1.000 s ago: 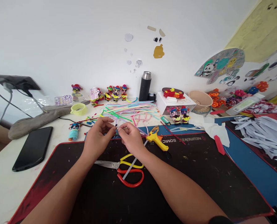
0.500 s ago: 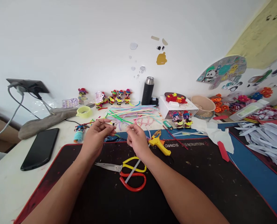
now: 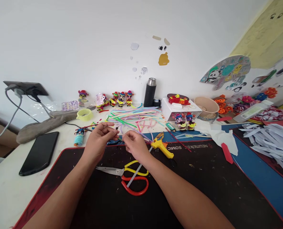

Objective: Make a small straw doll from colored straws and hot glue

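Note:
My left hand (image 3: 100,139) is raised over the back edge of the black mat (image 3: 179,190), its thumb and forefinger pinched on a small dark piece. Close to its right, my right hand (image 3: 135,144) is closed at the fingertips; what it grips is too small to make out. Below the hands lie scissors (image 3: 117,171) with one yellow and one red handle, blades pointing left. A yellow glue gun (image 3: 164,148) rests right of my right hand, its pale glue stick (image 3: 134,175) crossing the scissor handles. Colourful fuzzy strips (image 3: 136,114) are heaped behind the hands.
A black phone (image 3: 39,153) and a small blue-wrapped figure (image 3: 78,138) lie to the left. At the back stand small figures (image 3: 121,99), a black flask (image 3: 150,93) and a white box (image 3: 167,109). White paper strips (image 3: 270,143) are piled at right.
My right hand has moved left, nearer to the fingertips of my left hand. My left hand has stayed almost in place. The whole view has shifted slightly.

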`<state>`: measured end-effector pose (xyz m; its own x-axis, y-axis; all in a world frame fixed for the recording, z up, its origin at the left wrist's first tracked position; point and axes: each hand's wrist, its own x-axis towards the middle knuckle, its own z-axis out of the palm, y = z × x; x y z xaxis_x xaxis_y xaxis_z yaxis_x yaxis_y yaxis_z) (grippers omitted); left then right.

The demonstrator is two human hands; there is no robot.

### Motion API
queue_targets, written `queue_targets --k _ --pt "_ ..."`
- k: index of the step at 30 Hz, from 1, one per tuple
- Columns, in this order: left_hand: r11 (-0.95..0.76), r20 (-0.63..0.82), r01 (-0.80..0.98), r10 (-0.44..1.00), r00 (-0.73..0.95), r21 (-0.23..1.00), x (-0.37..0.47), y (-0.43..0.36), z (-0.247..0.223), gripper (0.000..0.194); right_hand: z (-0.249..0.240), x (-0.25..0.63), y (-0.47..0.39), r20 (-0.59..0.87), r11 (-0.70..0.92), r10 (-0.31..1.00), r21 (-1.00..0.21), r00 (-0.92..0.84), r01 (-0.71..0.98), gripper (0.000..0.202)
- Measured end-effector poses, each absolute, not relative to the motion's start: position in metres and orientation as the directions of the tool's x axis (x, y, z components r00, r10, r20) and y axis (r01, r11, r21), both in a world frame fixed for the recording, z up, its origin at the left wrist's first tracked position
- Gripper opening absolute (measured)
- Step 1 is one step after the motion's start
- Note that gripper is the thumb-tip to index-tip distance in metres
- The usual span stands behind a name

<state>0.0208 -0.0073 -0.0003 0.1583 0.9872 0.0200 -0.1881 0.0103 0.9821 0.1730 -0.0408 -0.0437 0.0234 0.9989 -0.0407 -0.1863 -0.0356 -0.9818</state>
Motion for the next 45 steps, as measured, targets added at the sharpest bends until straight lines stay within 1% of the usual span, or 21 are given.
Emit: queue_targets --k 3,9,14,25,37,45 --pt "-0.002 0.032 -0.178 0.986 0.164 0.984 0.022 -0.008 0.000 0.043 -0.040 0.173 -0.042 -0.020 -0.018 1.000 -0.977 0.005 -0.213 0.018" --pt "0.011 0.019 -0.161 0.983 0.183 0.987 0.021 -0.007 -0.002 0.046 -0.024 0.175 -0.046 -0.010 0.000 0.999 -0.968 0.036 -0.253 0.029" --pt "0.022 0.010 -0.136 0.972 0.233 0.990 0.020 -0.008 -0.003 0.046 -0.020 0.176 -0.047 0.029 0.034 0.999 -0.962 0.023 -0.272 0.031" --pt "0.028 0.003 -0.101 0.957 0.291 0.994 0.021 -0.008 -0.005 0.040 -0.027 0.176 -0.048 0.061 0.059 0.998 -0.974 -0.003 -0.218 0.028" --pt "0.020 0.010 -0.101 0.957 0.291 0.995 0.019 -0.007 -0.006 0.038 -0.030 0.176 -0.047 0.072 0.068 0.997 -0.980 -0.012 -0.185 0.025" --pt "0.024 0.005 -0.097 0.960 0.281 0.995 0.020 -0.008 -0.006 0.039 -0.028 0.176 -0.048 0.071 0.070 0.997 -0.984 -0.002 -0.163 0.028"
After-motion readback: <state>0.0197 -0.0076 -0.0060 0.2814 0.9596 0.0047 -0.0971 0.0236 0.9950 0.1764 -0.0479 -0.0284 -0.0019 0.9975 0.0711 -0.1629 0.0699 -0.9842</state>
